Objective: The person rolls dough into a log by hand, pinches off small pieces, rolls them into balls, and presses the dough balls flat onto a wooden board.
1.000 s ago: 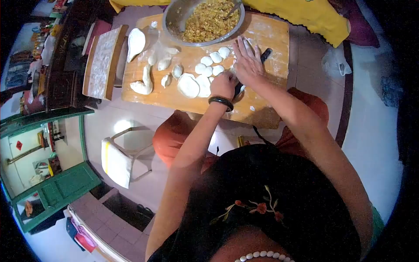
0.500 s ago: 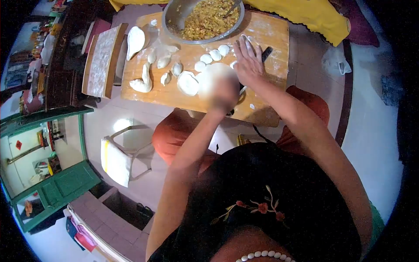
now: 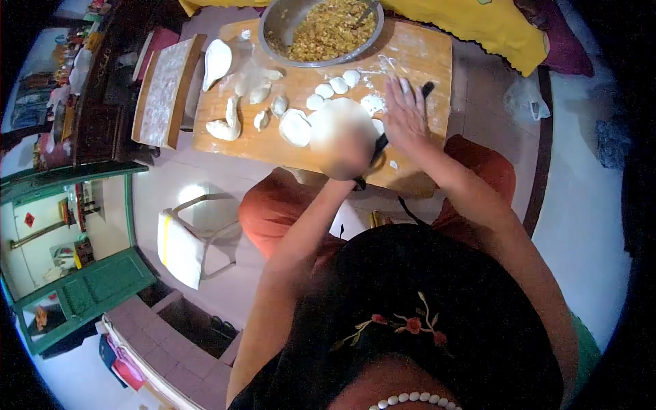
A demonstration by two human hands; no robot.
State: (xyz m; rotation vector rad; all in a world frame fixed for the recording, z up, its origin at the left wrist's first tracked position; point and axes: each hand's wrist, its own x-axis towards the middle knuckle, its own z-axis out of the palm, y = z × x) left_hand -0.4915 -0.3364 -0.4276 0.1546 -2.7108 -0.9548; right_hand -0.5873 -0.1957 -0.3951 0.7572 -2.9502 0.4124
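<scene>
My left hand (image 3: 347,152) is hidden by a pale round blur near the front edge of the wooden board (image 3: 410,171), so its fingers cannot be made out. Flat and with spread fingers, my right hand (image 3: 406,119) lies over a dark rod (image 3: 380,143) at the board's right side. A small piece of white dough (image 3: 378,128) shows between the hands. Beyond the blur are small white dough pieces (image 3: 339,85) and scattered flour (image 3: 372,104). A flat dough round (image 3: 295,128) lies left of my left hand.
A metal bowl (image 3: 273,41) of chopped filling (image 3: 328,34) stands at the board's far edge. Filled dumplings (image 3: 279,104) and a bent dough strip (image 3: 225,126) lie to the left. A floured tray (image 3: 160,96) and a chair (image 3: 181,249) stand further left.
My right hand has shifted right along with the dark rod, uncovering flour on the board. My left hand, clear and curled one second ago, is now behind a blur.
</scene>
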